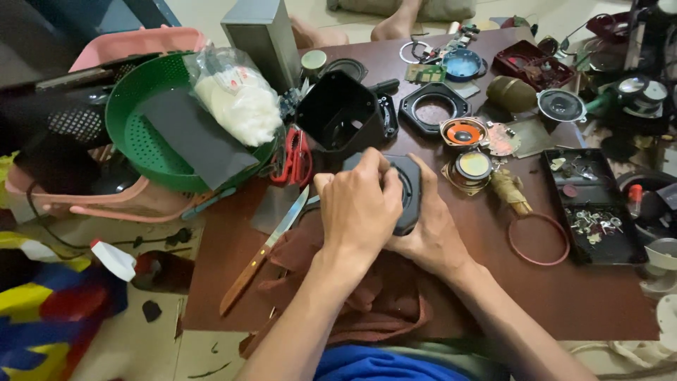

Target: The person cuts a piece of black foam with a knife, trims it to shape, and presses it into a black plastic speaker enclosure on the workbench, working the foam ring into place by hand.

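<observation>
Both my hands meet at the middle of a low brown table (pixel 564 296). My left hand (pixel 360 204) is closed over the top of a dark square speaker frame (pixel 409 185) with a round opening. My right hand (pixel 431 236) grips the same frame from below and from the right. Under my hands lies a brown cloth (pixel 384 300). Just left of my left hand rests a knife (pixel 264 248) with a wooden handle, blade pointing toward the frame.
A black plastic housing (pixel 338 116), red snips (pixel 297 159) and a green colander (pixel 137 137) holding a bag of white stuffing (pixel 236 99) stand at the back left. Speaker cones, frames, a red rubber ring (pixel 539 240) and a black tray of small parts (pixel 596 208) fill the right.
</observation>
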